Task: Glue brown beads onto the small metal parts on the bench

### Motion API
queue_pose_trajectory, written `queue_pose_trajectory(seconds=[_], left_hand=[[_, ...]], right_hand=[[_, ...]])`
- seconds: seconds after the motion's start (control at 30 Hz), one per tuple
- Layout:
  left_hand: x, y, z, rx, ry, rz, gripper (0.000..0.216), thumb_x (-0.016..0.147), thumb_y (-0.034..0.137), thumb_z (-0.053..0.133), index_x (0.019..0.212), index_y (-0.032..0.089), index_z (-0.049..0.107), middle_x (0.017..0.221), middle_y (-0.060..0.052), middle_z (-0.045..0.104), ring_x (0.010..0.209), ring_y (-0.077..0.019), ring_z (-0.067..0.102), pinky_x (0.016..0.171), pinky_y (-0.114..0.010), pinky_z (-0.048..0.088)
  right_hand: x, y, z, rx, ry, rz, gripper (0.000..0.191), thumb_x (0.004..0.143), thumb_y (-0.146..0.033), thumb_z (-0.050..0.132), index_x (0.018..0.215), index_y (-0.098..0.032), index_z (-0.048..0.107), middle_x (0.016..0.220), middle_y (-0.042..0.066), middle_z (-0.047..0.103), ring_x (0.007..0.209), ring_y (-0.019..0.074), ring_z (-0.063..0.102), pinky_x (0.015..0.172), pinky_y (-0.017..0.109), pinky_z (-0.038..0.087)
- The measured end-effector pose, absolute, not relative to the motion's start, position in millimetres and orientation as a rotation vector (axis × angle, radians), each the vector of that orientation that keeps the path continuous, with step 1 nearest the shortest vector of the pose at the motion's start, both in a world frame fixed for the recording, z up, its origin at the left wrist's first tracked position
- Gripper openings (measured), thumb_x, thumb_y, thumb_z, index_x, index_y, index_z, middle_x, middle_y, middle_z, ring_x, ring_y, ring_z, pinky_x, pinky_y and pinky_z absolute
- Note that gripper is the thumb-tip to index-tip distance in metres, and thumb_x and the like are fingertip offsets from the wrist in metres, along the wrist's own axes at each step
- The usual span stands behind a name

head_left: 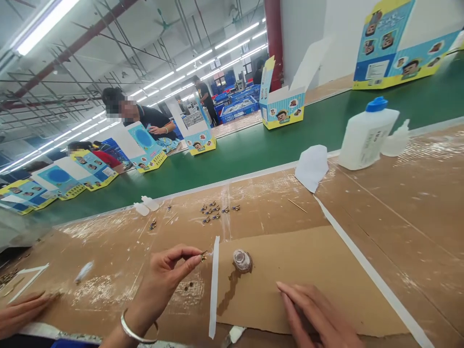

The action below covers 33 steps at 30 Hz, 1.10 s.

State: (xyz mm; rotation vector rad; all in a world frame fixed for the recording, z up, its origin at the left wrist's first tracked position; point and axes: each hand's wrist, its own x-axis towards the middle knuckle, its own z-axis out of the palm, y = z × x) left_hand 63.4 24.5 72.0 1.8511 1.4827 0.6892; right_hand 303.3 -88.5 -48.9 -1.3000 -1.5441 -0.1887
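Note:
My left hand, with a metal bangle on the wrist, pinches a tiny gold and blue part between thumb and forefinger just above the cardboard-covered bench. Just right of it sits a small round pot with a brown glue stain running down from it. My right hand lies flat on the cardboard sheet at the bottom right, fingers stretched out, holding nothing. Several more of the tiny parts lie in a loose cluster farther back.
A white bottle with a blue cap, a small squeeze bottle and a white cloth stand at the bench's far edge. Behind runs a green conveyor carrying printed cartons. Another person's hand rests at the far left.

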Motion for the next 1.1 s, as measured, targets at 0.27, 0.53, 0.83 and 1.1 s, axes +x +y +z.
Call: queue_pose_trajectory(seconds=[0.27,0.53,0.83,1.1], left_hand=[[110,22,67,2.44,1.273,0.526,0.011,0.081,0.03,0.061,0.077,0.024,0.07,0.074,0.001,0.07,0.07,-0.015,0.063,0.064,-0.026,0.047],[123,32,61,2.759,1.148,0.425,0.008,0.083,0.026,0.061,0.079,0.023,0.067,0.074,0.0,0.068,0.072,-0.0158,0.06,0.068,-0.029,0.045],[133,37,64,2.793,1.145,0.314,0.007,0.081,0.023,0.062,0.077,0.023,0.068,0.071,0.001,0.067,0.071,-0.0158,0.059,0.07,-0.03,0.043],[132,42,59,2.836,1.112,0.289,0.006,0.081,0.025,0.063,0.078,0.023,0.069,0.072,0.001,0.068,0.072,-0.016,0.059,0.071,-0.03,0.043]], right_hand=[[295,-88,-38,-1.238,-1.411,-0.074,0.029,0.083,-0.007,0.053,0.11,-0.016,0.057,0.089,0.007,0.062,0.083,0.014,0.061,0.075,0.026,0.052],[294,-88,-34,-1.205,-1.35,-0.046,0.028,0.082,-0.005,0.051,0.107,-0.015,0.057,0.086,0.006,0.062,0.079,0.0135,0.059,0.072,0.026,0.051],[294,-86,-32,-1.201,-1.327,-0.07,0.025,0.083,-0.005,0.051,0.105,-0.015,0.058,0.084,0.006,0.062,0.076,0.0127,0.058,0.07,0.027,0.05],[294,-87,-33,-1.207,-1.322,-0.054,0.023,0.082,-0.005,0.051,0.104,-0.013,0.058,0.084,0.006,0.061,0.076,0.0134,0.058,0.071,0.028,0.049]])
